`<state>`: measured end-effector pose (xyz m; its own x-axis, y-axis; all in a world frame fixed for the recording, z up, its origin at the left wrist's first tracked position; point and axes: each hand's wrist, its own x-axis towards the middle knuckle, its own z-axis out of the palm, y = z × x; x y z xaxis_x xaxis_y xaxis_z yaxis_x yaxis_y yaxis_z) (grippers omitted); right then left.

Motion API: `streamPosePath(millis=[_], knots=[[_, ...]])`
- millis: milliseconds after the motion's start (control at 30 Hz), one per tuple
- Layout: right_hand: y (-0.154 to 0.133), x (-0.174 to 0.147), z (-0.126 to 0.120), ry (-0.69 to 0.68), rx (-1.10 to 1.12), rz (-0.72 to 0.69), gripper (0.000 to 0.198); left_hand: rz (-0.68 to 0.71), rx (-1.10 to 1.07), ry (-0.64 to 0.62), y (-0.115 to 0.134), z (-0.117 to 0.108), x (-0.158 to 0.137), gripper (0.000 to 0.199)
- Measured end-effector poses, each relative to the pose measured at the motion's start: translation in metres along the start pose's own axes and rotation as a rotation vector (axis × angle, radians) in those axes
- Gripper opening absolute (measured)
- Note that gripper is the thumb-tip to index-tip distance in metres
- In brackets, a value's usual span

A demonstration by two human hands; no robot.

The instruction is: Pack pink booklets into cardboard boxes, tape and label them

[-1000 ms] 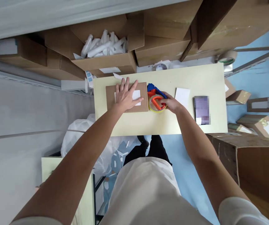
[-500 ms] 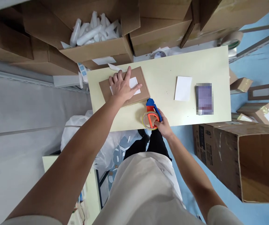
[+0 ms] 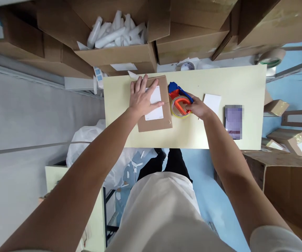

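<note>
A flat cardboard box (image 3: 155, 126) with a white label (image 3: 155, 111) lies on the pale yellow table (image 3: 116, 119). My left hand (image 3: 142, 99) rests on top of the box with its fingers spread, the thumb across the label. In my right hand (image 3: 198, 106) is a blue and orange tape dispenser (image 3: 179, 99) holding a roll of clear yellowish tape. The dispenser's blue head is close to the right side of the box; whether it touches the box I cannot tell.
A white paper pad (image 3: 212, 102) and a blurred purple item (image 3: 233, 122) lie to the right on the table. Behind stands an open carton (image 3: 114, 54) of white foam pieces, beside a tape roll (image 3: 187, 66). A large open carton (image 3: 290, 196) is at the lower right.
The box has turned and now sits squarer to the table, my left hand still on it. My right hand has moved the tape dispenser away from my body, alongside the box's right side.
</note>
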<state>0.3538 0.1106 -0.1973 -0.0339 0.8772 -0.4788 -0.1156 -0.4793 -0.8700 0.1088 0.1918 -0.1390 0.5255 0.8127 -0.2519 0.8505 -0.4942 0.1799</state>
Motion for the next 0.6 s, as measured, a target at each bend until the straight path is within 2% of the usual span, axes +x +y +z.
streamPosePath(millis=[133,233,300,367,433,533,600], knots=[[0.036,-0.076,0.001,0.003,-0.014,0.079,0.074,-0.006,-0.008,0.015,-0.002,0.005,-0.002,0.102],[0.070,-0.136,0.025,0.004,0.006,0.140,0.078,-0.013,-0.034,0.031,0.001,0.004,-0.001,0.101],[0.088,-0.157,0.047,0.121,0.031,0.100,0.078,-0.034,-0.046,0.020,0.004,0.003,0.001,0.100],[0.095,-0.160,0.064,0.213,0.078,0.081,0.078,-0.083,-0.051,0.000,0.006,0.002,-0.002,0.099],[0.090,-0.147,0.066,0.273,0.123,0.074,0.077,-0.165,-0.061,0.008,0.006,0.002,-0.012,0.097],[0.064,-0.106,0.044,0.301,0.163,0.073,0.067,-0.322,-0.061,0.107,0.003,0.005,-0.035,0.094],[0.040,-0.073,0.021,0.221,0.172,0.128,0.054,-0.383,-0.019,0.164,0.003,0.006,-0.047,0.095]])
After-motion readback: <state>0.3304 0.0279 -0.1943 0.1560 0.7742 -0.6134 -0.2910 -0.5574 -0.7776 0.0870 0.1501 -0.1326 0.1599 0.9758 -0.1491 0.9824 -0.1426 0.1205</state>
